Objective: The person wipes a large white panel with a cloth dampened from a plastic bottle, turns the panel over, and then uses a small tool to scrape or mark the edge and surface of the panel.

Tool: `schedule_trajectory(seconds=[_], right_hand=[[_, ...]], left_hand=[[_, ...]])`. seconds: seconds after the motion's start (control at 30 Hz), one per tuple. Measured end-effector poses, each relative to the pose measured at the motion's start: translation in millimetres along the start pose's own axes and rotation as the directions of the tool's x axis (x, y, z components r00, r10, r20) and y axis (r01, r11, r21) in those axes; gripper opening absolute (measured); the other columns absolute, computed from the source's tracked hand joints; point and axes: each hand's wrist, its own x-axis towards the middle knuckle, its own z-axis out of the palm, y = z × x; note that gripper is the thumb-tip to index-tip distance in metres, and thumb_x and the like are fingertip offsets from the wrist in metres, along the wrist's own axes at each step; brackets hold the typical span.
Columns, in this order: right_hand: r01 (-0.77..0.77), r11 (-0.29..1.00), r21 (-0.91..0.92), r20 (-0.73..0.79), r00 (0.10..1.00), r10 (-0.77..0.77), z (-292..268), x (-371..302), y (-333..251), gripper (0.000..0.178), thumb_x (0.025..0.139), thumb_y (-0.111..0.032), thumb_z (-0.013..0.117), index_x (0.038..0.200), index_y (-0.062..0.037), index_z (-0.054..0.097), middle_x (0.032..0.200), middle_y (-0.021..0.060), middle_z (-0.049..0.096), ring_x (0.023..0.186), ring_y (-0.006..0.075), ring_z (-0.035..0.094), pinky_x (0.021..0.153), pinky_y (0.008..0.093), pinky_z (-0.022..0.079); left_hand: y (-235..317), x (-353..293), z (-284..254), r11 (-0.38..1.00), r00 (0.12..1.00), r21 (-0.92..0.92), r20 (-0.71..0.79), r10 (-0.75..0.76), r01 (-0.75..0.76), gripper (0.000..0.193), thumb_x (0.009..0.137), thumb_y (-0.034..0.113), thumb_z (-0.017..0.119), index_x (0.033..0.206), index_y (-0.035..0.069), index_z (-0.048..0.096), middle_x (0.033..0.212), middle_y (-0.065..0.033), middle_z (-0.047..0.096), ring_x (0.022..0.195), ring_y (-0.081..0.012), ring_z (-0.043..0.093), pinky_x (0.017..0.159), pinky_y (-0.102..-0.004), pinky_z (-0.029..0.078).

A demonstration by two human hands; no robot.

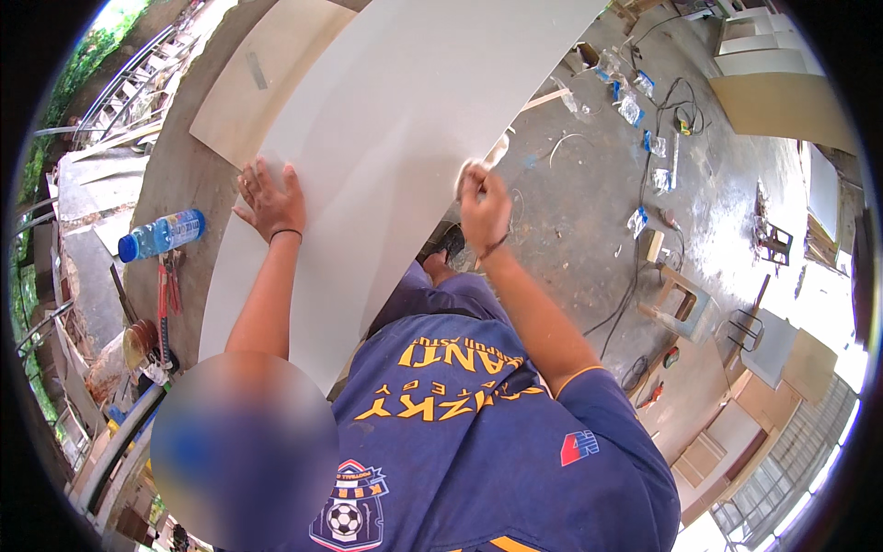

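under left hand [269, 198] — board [386, 110] slants away rightward

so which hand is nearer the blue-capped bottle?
Left. The left hand lies flat on the white panel, just right of the bottle in the picture; the right hand is farther right, at the panel's opposite edge.

Littered grey concrete floor [570, 235]
Across the upper right of the frame lie crumpled blue-and-clear plastic wrappers [630, 110] and a black cable [634, 287]; right of centre rests a boxy wooden stool [705, 317].
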Motion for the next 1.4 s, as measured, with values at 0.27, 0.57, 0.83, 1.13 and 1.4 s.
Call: schedule_trajectory(seconds=[0.27,0.57,0.83,1.13,1.4], right_hand=[[-0.143,0.99,-0.009,-0.199,0.97,0.139,0.9,37.6,3.2,0.009,0.084,-0.009,0.06,0.088,-0.0017,0.064,0.079,0.0121,0.065,0.065,0.0186,0.06,0.061,0.0301,0.048],[-0.119,0.987,-0.105,-0.255,0.963,0.088,7.5,27.2,0.6,0.008,0.082,-0.009,0.061,0.081,-0.0014,0.061,0.074,0.0115,0.064,0.063,0.0206,0.061,0.062,0.0311,0.049],[-0.197,0.974,-0.114,-0.209,0.963,0.171,14.1,-4.2,13.2,0.011,0.079,-0.012,0.064,0.076,-0.0023,0.057,0.071,0.0132,0.062,0.066,0.0242,0.061,0.062,0.0347,0.048],[-0.404,0.915,0.005,-0.168,0.901,0.399,15.9,0.2,30.8,0.016,0.078,-0.014,0.065,0.078,0.0,0.059,0.075,0.0133,0.063,0.068,0.022,0.059,0.064,0.0335,0.047],[-0.255,0.964,-0.079,-0.251,0.941,0.228,11.5,39.1,65.3,0.014,0.085,-0.012,0.06,0.084,0.0012,0.056,0.069,0.0065,0.058,0.051,0.0108,0.054,0.038,0.0258,0.044]], left_hand=[[8.9,0.1,-3.8,0.999,0.999,-0.036,0.032,0.03,-0.028,0.063,0.089,0.054,0.038,0.142,0.021,0.03,0.151,-0.0047,0.024,0.141,-0.0236,0.014,0.11,-0.0584,0.004],[1.7,-1.2,-1.7,0.999,0.999,-0.038,0.007,0.039,-0.039,0.065,0.089,0.057,0.036,0.142,0.022,0.029,0.151,-0.0036,0.024,0.141,-0.0231,0.014,0.109,-0.0589,0.005],[2.1,-1.6,-5.2,0.998,0.999,-0.057,0.019,0.038,-0.037,0.064,0.09,0.056,0.036,0.142,0.02,0.03,0.15,-0.0055,0.024,0.141,-0.0235,0.014,0.109,-0.059,0.004],[2.1,-1.5,-5.6,0.999,0.999,-0.03,0.027,0.034,-0.033,0.063,0.09,0.056,0.036,0.142,0.021,0.029,0.151,-0.0053,0.023,0.141,-0.0232,0.014,0.109,-0.0589,0.004],[8.2,-1.5,-6.6,0.998,0.998,-0.034,0.021,0.058,-0.057,0.063,0.09,0.054,0.037,0.142,0.02,0.029,0.151,-0.0044,0.023,0.141,-0.0232,0.014,0.109,-0.0591,0.005]])
